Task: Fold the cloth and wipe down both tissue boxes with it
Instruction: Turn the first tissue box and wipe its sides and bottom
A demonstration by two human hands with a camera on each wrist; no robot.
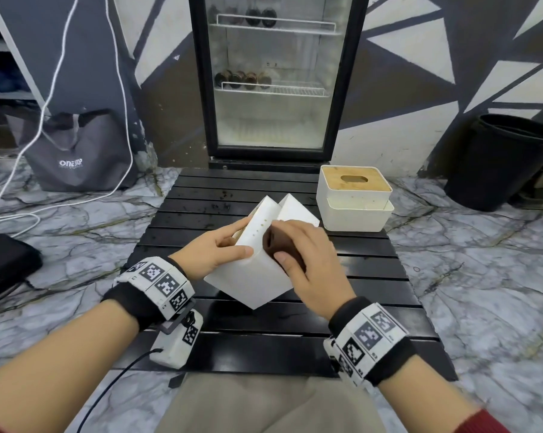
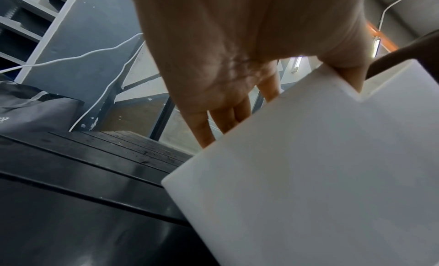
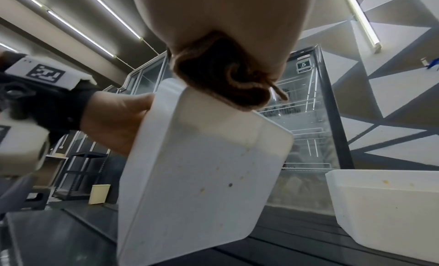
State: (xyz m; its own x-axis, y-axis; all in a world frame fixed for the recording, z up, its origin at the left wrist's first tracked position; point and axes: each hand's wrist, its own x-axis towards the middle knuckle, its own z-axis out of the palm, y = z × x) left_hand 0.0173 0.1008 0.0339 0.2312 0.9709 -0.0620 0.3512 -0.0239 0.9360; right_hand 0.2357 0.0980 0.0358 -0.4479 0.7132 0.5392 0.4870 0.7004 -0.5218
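A white tissue box (image 1: pixel 248 276) (image 2: pixel 308 176) (image 3: pixel 202 176) is tilted up off the black slatted table (image 1: pixel 264 332). My left hand (image 1: pixel 215 250) (image 2: pixel 225 73) grips its left end, thumb on the upper face and fingers behind. My right hand (image 1: pixel 298 257) holds a bunched brown cloth (image 1: pixel 275 245) (image 3: pixel 221 75) and presses it against the box's upper face, which carries small yellowish spots. A second white tissue box (image 1: pixel 354 196) (image 3: pixel 385 210) with a wooden lid and oval slot stands at the table's back right.
A glass-door fridge (image 1: pixel 275 76) stands behind the table. A grey tote bag (image 1: pixel 76 151) and white cables (image 1: pixel 54 73) lie on the marble floor at left, a black bin (image 1: pixel 498 157) at right, a black device (image 1: pixel 4 260) at far left.
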